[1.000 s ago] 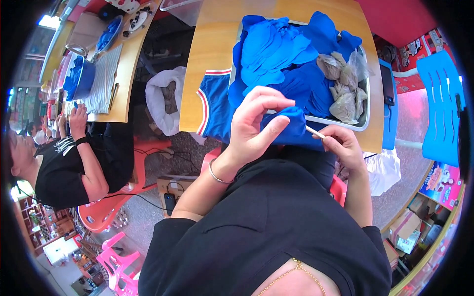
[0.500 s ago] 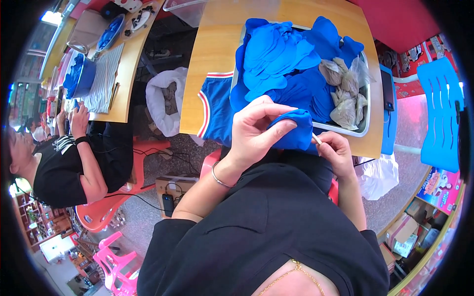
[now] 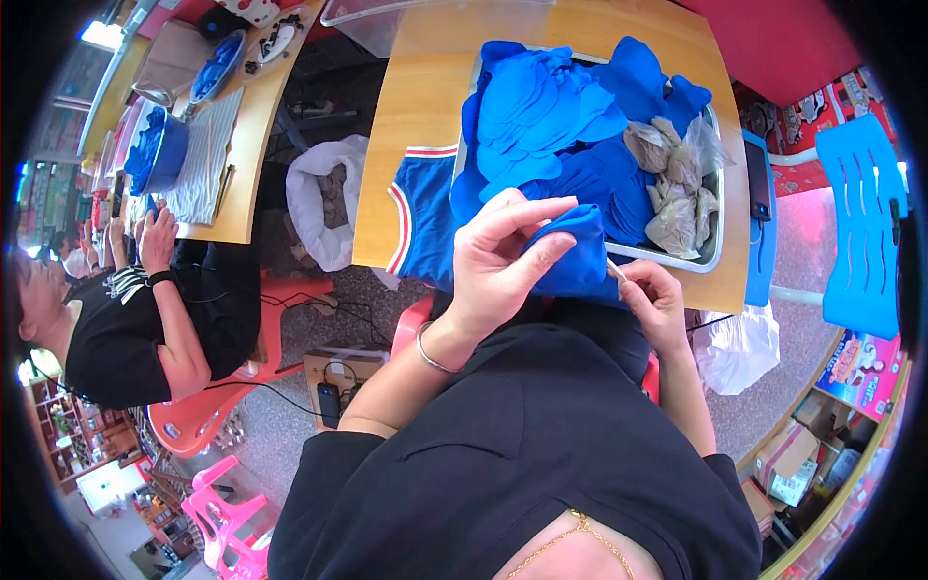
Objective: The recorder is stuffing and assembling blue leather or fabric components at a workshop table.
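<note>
Hands (image 3: 570, 275) pinching blue fabric piece (image 3: 577, 253), thin stick (image 3: 616, 270); metal tray (image 3: 717, 253) of blue cutouts (image 3: 551, 106) behind.

Head view, wide fisheye. Illumination is bright and even, of daylight character; a strong white source burns out at the upper left rim. The wooden worktop (image 3: 416, 126) carries a soft sheen, and the blue fabric pieces (image 3: 551, 97) appear saturated with gentle folds of shade. Shadows are soft and short beneath the hands. The centre is sharp; straight edges bow toward the rim, where detail compresses and softens, and a black circular vignette encloses the field.
</note>
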Action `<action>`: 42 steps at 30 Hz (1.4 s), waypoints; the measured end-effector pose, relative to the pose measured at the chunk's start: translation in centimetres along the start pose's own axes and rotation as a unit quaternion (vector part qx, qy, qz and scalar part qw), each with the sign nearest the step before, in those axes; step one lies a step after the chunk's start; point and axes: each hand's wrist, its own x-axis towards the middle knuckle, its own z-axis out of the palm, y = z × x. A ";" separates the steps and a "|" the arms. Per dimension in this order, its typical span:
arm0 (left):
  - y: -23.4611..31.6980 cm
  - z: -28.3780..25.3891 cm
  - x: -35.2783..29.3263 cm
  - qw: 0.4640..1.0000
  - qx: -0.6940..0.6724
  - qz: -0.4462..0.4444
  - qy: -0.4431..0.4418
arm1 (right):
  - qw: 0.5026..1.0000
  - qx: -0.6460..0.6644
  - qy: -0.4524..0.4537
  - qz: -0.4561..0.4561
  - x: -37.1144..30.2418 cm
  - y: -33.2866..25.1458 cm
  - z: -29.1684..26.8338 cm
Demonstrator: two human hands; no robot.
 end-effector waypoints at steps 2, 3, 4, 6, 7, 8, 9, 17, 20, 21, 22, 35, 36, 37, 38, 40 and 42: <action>-0.1 0.0 -0.1 1.000 0.000 -0.009 -0.002 | 1.000 -0.006 -0.004 0.010 -0.1 0.2 -0.1; -0.1 0.1 -0.1 1.000 0.000 -0.009 -0.002 | 1.000 -0.009 0.003 0.008 -0.1 0.3 -0.1; 0.0 0.2 -0.1 1.000 0.001 -0.003 0.003 | 1.000 -0.013 0.011 0.005 -0.2 0.3 -0.1; -0.1 0.3 0.0 1.000 0.001 0.002 0.007 | 1.000 -0.005 0.012 -0.009 -0.1 0.3 0.2; -0.2 0.3 0.0 1.000 0.009 0.006 0.003 | 1.000 0.004 0.012 -0.023 0.0 0.3 0.3; -0.3 0.4 0.0 1.000 0.018 0.010 -0.001 | 1.000 0.004 0.012 -0.023 0.0 0.2 0.5; -0.3 0.4 0.0 1.000 0.018 0.010 -0.001 | 1.000 0.006 0.009 -0.026 0.0 0.1 0.5; -0.2 0.5 0.2 0.999 -0.005 -0.018 -0.045 | 0.999 0.021 -0.015 -0.048 0.3 -0.1 0.5; -0.2 0.0 0.2 0.994 0.011 -0.035 -0.103 | 0.998 0.029 -0.039 -0.036 0.4 -0.6 0.2; -0.1 0.2 0.1 0.994 0.011 -0.035 -0.103 | 0.998 0.029 -0.037 -0.041 0.4 -0.6 0.1; 0.1 0.6 0.1 0.995 -0.036 -0.042 -0.080 | 0.998 0.029 -0.036 -0.046 0.4 -0.7 0.0; 0.7 0.2 0.6 0.988 -0.034 -0.107 -0.110 | 0.993 -0.090 0.011 -0.079 0.4 -1.1 -0.4; 0.8 0.1 0.7 0.988 -0.034 -0.107 -0.111 | 0.995 -0.075 0.001 -0.068 0.4 -1.2 -0.4; 0.9 0.0 0.8 0.985 -0.014 -0.107 -0.131 | 0.997 -0.059 -0.010 -0.056 0.4 -1.3 -0.4; 1.0 0.0 0.9 0.983 0.006 -0.107 -0.152 | 0.997 -0.059 -0.010 -0.056 0.4 -1.3 -0.4; 1.0 0.5 0.8 0.981 -0.041 -0.117 -0.146 | 0.998 -0.005 -0.046 -0.046 0.5 -1.3 -0.4; 1.4 0.5 0.8 0.975 -0.076 -0.131 -0.161 | 0.997 0.024 -0.065 -0.042 0.4 -0.8 -0.6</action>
